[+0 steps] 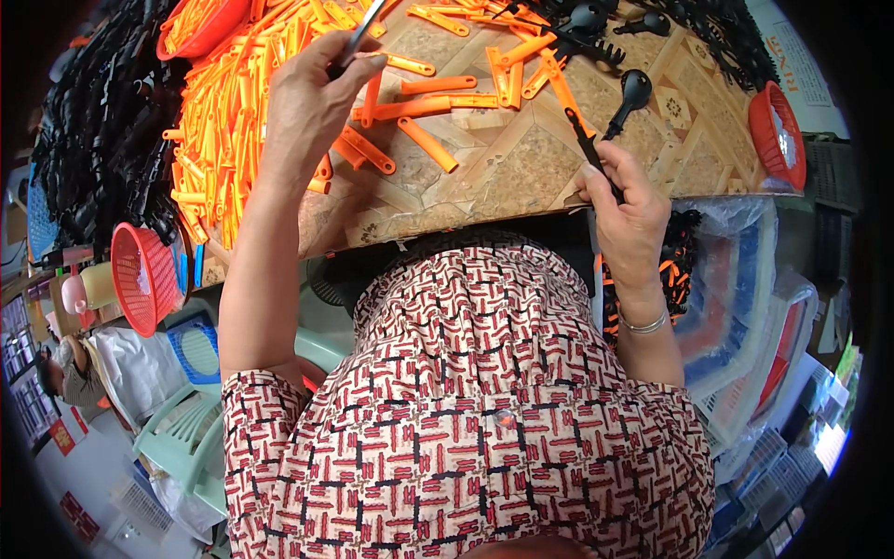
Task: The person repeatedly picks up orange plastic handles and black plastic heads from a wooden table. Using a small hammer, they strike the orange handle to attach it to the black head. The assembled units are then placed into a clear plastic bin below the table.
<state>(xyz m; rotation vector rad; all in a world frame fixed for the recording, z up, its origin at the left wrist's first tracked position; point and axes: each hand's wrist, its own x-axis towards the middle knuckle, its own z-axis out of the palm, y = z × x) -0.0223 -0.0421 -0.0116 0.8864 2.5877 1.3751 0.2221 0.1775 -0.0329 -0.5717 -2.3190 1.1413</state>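
Our right hand (pixel 631 210) is clamped around the black stem of a half-assembled utensil (pixel 582 135), whose orange handle (pixel 563 93) points away from us over the patterned tabletop (pixel 521 168). The fingers wrap the lower part of the stem, so we cannot tell how deep the joint sits. Our left hand (pixel 307 102) pinches a slim grey metal tool (pixel 361 33) between thumb and fingertips, raised above the tabletop's left half.

Relative to the tabletop: loose orange handles (pixel 410 121) lie across its centre, a large heap of orange handles (pixel 219 130) covers its left edge, and black spoon heads (pixel 633 93) lie towards its far right. A pile of black parts (pixel 102 140) sits beyond its left side. Red mesh baskets (pixel 144 275) hang off its near-left corner and stand at its right edge (pixel 778 130). A clear plastic bin (pixel 736 307) sits below its right side.

Risk, in our judgement: the utensil is gripped low, so a sideways load could cock the orange handle out of line. The pinch on the metal tool is light, so it could slip into the heap.
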